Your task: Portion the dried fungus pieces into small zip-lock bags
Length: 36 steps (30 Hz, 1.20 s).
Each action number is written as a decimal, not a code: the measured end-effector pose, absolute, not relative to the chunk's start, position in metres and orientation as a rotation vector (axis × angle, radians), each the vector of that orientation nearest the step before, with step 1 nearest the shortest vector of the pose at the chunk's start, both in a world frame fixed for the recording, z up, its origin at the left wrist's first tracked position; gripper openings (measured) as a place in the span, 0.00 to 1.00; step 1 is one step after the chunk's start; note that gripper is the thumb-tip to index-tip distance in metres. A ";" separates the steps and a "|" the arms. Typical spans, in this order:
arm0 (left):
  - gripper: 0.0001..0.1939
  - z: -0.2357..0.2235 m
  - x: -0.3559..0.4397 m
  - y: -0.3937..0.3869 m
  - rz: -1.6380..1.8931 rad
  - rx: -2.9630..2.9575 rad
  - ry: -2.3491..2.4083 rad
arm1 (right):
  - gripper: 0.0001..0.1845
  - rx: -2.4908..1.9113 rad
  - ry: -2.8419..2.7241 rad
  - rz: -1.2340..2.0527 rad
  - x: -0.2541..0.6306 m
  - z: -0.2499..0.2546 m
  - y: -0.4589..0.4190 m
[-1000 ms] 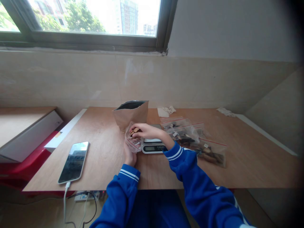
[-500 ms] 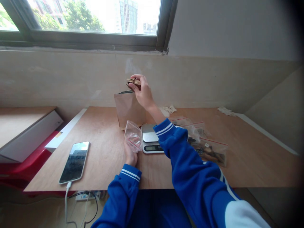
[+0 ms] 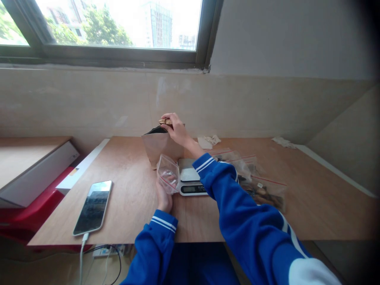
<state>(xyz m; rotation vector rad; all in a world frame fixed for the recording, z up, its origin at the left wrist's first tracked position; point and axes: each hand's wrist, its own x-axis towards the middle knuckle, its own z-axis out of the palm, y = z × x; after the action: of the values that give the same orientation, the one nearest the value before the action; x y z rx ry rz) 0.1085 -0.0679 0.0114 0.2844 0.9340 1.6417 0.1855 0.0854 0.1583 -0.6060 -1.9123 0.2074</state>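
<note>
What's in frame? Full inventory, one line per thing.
paper bag: 1, brown, open, back of table
brown pieces: a few, in right hand over the paper bag
empty zip bag: 1, clear, held by left hand
scale: 1, silver, centre of table
filled zip bags: several, clear, right of scale
phone: 1, dark, left on table, cable attached
table: 1, wood
window: 1, above
left hand: grip on empty zip bag
right hand: grip on brown pieces

One paper bag (image 3: 160, 147), one scale (image 3: 190, 181), one phone (image 3: 93, 207).
</note>
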 end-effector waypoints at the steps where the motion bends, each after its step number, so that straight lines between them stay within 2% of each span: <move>1: 0.17 0.012 0.109 -0.068 1.644 0.281 0.927 | 0.08 -0.587 -1.911 0.209 0.187 0.159 0.082; 9: 0.16 0.011 0.107 -0.068 1.634 0.263 0.904 | 0.09 -0.556 -2.008 0.127 0.195 0.154 0.069; 14: 0.16 0.007 0.106 -0.066 1.650 0.271 0.898 | 0.08 -0.715 -2.184 0.052 0.196 0.159 0.060; 19: 0.16 0.007 0.106 -0.065 1.651 0.258 0.903 | 0.15 -0.861 -2.264 0.092 0.195 0.168 0.052; 26: 0.16 0.008 0.105 -0.065 1.684 0.242 0.943 | 0.10 -0.986 -2.086 -0.187 0.190 0.169 0.035; 32: 0.21 0.009 0.106 -0.064 1.761 0.375 0.914 | 0.13 -1.143 -1.913 0.220 0.193 0.137 -0.025; 36: 0.17 0.002 0.106 -0.061 1.862 0.493 0.947 | 0.15 -1.197 -1.785 0.681 0.210 0.100 -0.040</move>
<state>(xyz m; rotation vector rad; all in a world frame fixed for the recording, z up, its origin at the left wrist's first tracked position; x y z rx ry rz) 0.1063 -0.0611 0.0017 0.4930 0.9467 1.8621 0.2095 -0.0399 0.0996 -1.1968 -1.7855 0.6815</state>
